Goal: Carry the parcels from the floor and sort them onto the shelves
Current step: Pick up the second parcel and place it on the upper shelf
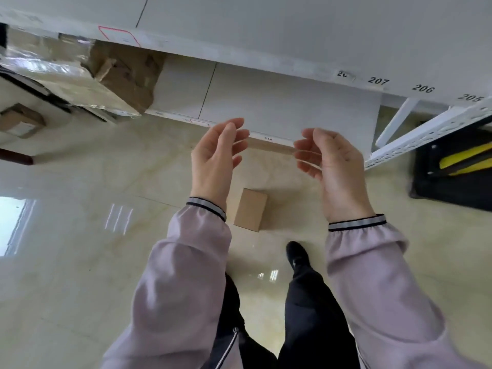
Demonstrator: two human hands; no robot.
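Note:
A small brown cardboard parcel (250,209) lies on the glossy floor, just ahead of my feet and below my hands. My left hand (217,161) and my right hand (330,166) hover side by side above it with palms facing each other, fingers apart and nothing in them. Both hands are in front of the lower white shelf (279,102), whose board is bare at this spot. The upper white shelf (292,35) carries number labels 207, 206 and 205 on its front edge. A large taped cardboard parcel (87,75) sits on the lower shelf at the left.
Another small parcel (20,121) lies at the far left. A white perforated shelf upright (426,134) slants at the right, with a black and yellow object (458,169) on the floor beyond it. My black shoe (296,255) stands near the floor parcel.

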